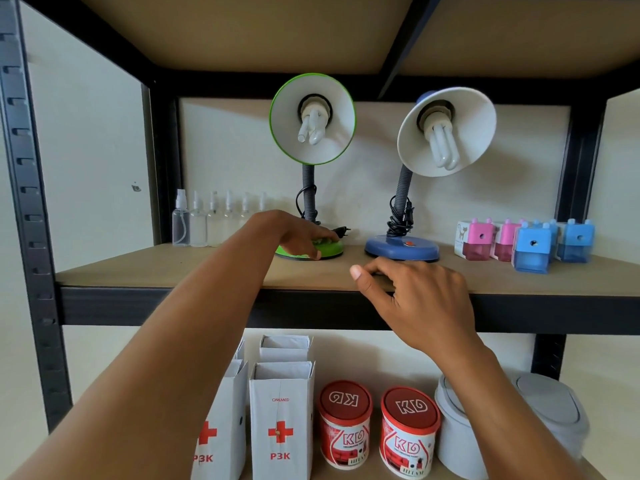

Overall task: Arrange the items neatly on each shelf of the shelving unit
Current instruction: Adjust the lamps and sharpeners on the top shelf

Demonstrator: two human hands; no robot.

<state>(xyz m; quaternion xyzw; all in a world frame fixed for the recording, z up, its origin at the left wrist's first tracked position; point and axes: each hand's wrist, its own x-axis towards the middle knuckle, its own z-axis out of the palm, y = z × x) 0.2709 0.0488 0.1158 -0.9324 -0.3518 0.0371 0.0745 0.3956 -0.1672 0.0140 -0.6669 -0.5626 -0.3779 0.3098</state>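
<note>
Left hand (298, 237) grips the green lamp (329, 140) by its round glossy base; right hand (415, 296), relaxed, rests on the wooden shelf (173, 268) before the blue lamp (401, 250).

Bare forearms, left hand (298, 237), right hand (424, 299).

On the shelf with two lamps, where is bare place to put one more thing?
Widest bare wood: front left, between the clear plastic spray bottles and the green round lamp base. A narrower gap separates the blue round lamp base from the pink and blue plastic sharpeners crowding the right end.
</note>
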